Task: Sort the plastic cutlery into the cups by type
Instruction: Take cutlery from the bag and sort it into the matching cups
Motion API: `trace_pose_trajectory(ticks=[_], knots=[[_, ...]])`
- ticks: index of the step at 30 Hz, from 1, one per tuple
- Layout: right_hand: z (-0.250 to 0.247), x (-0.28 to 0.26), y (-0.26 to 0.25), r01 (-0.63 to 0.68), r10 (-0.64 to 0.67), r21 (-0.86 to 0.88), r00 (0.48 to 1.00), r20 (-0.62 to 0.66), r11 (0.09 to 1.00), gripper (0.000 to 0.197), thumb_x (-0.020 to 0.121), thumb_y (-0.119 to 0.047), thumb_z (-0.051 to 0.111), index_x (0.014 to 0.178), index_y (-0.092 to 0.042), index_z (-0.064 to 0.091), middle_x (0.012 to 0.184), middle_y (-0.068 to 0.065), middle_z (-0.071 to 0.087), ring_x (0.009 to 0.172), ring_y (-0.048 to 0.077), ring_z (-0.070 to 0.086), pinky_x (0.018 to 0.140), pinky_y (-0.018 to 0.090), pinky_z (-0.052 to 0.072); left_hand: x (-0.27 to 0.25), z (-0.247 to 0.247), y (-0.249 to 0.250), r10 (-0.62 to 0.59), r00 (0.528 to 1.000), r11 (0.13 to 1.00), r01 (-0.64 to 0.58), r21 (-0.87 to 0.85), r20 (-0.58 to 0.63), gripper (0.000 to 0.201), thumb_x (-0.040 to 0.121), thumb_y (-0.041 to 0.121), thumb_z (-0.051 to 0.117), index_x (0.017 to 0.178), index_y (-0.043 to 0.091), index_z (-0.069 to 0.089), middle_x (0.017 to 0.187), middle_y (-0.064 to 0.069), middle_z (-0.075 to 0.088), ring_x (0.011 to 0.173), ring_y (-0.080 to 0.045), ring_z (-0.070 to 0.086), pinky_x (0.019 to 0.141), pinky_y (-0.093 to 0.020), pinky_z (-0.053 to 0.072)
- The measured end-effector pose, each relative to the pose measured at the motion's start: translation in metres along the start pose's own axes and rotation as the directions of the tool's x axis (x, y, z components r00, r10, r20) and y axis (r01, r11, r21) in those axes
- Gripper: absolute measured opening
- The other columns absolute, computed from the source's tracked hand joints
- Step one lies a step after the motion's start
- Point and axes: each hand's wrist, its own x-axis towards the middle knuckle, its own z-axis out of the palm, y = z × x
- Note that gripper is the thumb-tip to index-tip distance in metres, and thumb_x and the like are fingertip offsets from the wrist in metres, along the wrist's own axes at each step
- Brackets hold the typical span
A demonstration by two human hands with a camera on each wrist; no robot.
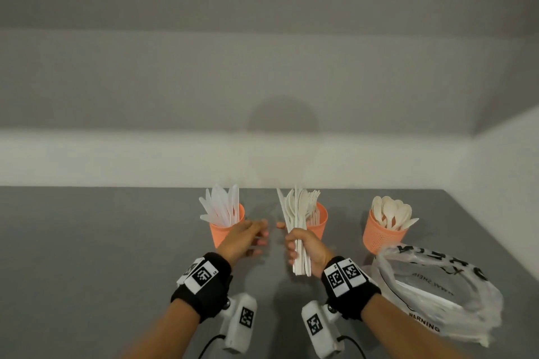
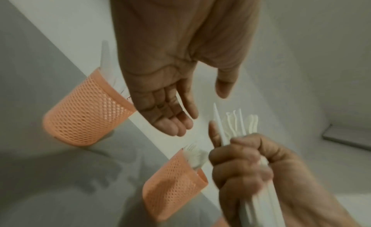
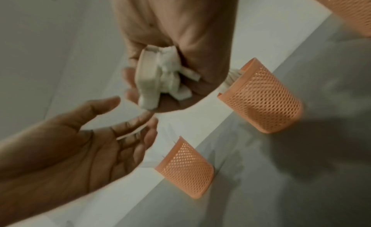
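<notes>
Three cups stood in a row on the table (image 1: 116, 242), one per type, it seemed: the knife cup (image 1: 226, 232) left, fork cup (image 1: 318, 220) middle, spoon cup (image 1: 382, 234) right; the right hand (image 1: 306, 248) gripped an upright bundle (image 1: 297, 213) of unsorted cutlery, fanned, probably for picking; the left hand (image 1: 246, 237) was open, holding nothing, fingers near the bundle.

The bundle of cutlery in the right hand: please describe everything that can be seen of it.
The bundle of cutlery is a fistful of white and cream plastic pieces, held roughly upright above the grey table. The right hand grips it around the handles, whose flat ends stick out below the fist. Spoon bowls and a thin pointed piece fan out on top. The open left hand is close but apart. The forks cup stands behind it.
</notes>
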Motion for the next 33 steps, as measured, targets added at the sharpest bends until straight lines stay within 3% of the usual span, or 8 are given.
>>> trace_pose_trajectory(ticks=[4,7,12,17,21,23,28,33], knots=[[0.011,-0.001,0.004,-0.078,0.079,-0.03,0.996,0.045,0.997,0.018,0.085,-0.001,0.032,0.083,-0.01,0.048,0.04,-0.005,0.041,0.028,0.006,0.03,0.03,0.014,0.026,0.004,0.014,0.006,0.079,0.995,0.996,-0.077,0.035,-0.062,0.01,0.093,0.018,0.051,0.087,0.013,0.058,0.077,0.002,0.062,0.069,-0.011,0.055,0.057,-0.018,0.046],[0.016,-0.001,0.004,-0.107,0.108,-0.007,0.99,0.086,0.994,0.02,0.086,-0.004,0.032,0.073,-0.011,0.045,0.041,-0.004,0.041,0.027,0.006,0.03,0.03,0.014,0.025,0.008,0.022,0.004,0.126,0.983,0.987,-0.112,0.114,-0.132,0.021,0.092,0.018,0.054,0.071,0.015,0.054,0.067,-0.001,0.056,0.062,-0.013,0.054,0.056,-0.022,0.043],[0.006,-0.002,0.003,-0.11,0.11,-0.011,0.989,0.099,0.994,0.013,0.089,-0.014,0.036,0.081,-0.013,0.046,0.046,-0.002,0.048,0.029,0.006,0.032,0.03,0.014,0.026,0.016,0.029,0.005,0.19,0.957,0.954,-0.127,0.271,-0.22,0.028,0.086,0.011,0.056,0.059,0.014,0.053,0.058,-0.001,0.057,0.059,-0.017,0.055,0.065,-0.03,0.046],[-0.004,-0.003,0.003,-0.056,0.058,-0.023,0.996,0.068,0.998,0.019,0.091,-0.014,0.034,0.091,-0.016,0.052,0.053,0.0,0.053,0.032,0.006,0.034,0.031,0.016,0.029,0.018,0.039,0.014,0.238,0.894,0.952,-0.136,0.276,-0.379,0.022,0.083,0.016,0.056,0.065,0.016,0.044,0.064,-0.002,0.056,0.066,-0.021,0.055,0.068,-0.034,0.046],[-0.014,-0.002,0.002,-0.03,0.03,-0.075,1.0,0.005,0.997,0.019,0.091,-0.011,0.037,0.09,-0.02,0.054,0.062,0.004,0.058,0.034,0.008,0.036,0.036,0.015,0.03,0.022,0.045,0.025,0.288,0.807,0.953,-0.292,0.076,-0.516,0.02,0.086,0.009,0.05,0.072,0.018,0.04,0.071,-0.01,0.064,0.067,-0.026,0.06,0.066,-0.033,0.047],[-0.02,-0.001,0.004,-0.028,0.026,-0.119,0.999,-0.018,0.992,0.021,0.09,-0.009,0.038,0.091,-0.018,0.057,0.058,0.004,0.057,0.034,0.008,0.036,0.037,0.015,0.03,0.027,0.043,0.029,0.278,0.779,0.938,-0.346,-0.015,-0.562,0.017,0.089,0.008,0.046,0.076,0.017,0.04,0.063,-0.009,0.056,0.058,-0.026,0.054,0.06,-0.034,0.045],[-0.024,0.002,0.007,-0.004,-0.009,-0.205,0.998,-0.06,0.979,0.028,0.086,-0.002,0.037,0.096,-0.015,0.059,0.041,-0.004,0.037,0.031,0.009,0.033,0.037,0.014,0.028,0.032,0.046,0.021,0.315,0.888,0.945,-0.262,0.194,-0.335,0.026,0.089,0.013,0.052,0.064,0.015,0.043,0.058,0.001,0.041,0.054,-0.014,0.039,0.052,-0.022,0.035],[-0.019,0.002,0.011,0.021,-0.035,-0.301,0.998,-0.043,0.953,0.027,0.086,0.0,0.036,0.098,-0.014,0.056,0.046,-0.002,0.037,0.033,0.009,0.031,0.037,0.015,0.028,0.033,0.057,0.01,0.338,0.871,0.94,-0.294,0.174,-0.356,0.009,0.087,0.015,0.061,0.086,0.009,0.055,0.069,0.005,0.056,0.064,-0.006,0.054,0.049,-0.005,0.043]])
